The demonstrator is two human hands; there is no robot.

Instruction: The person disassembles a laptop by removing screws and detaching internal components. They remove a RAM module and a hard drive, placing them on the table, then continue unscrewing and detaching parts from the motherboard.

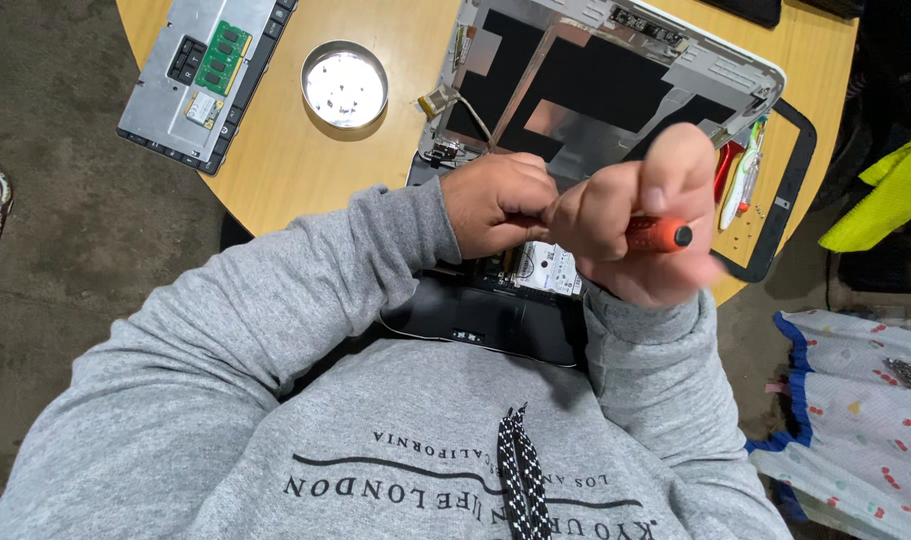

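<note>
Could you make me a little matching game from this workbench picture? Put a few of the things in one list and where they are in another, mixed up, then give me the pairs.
Things:
1. round metal dish
2. orange-handled screwdriver
3. grey panel with a green circuit strip
4. black frame

Places:
A. at the table's right edge
B. gripped in the right hand, with the left hand at its shaft
C. on the table's far left corner
D. on the table between the grey panel and the opened laptop

Pairs: 1-D, 2-B, 3-C, 4-A

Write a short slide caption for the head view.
Both hands, left hand and right hand, grip an orange-handled screwdriver over an opened laptop.
</note>
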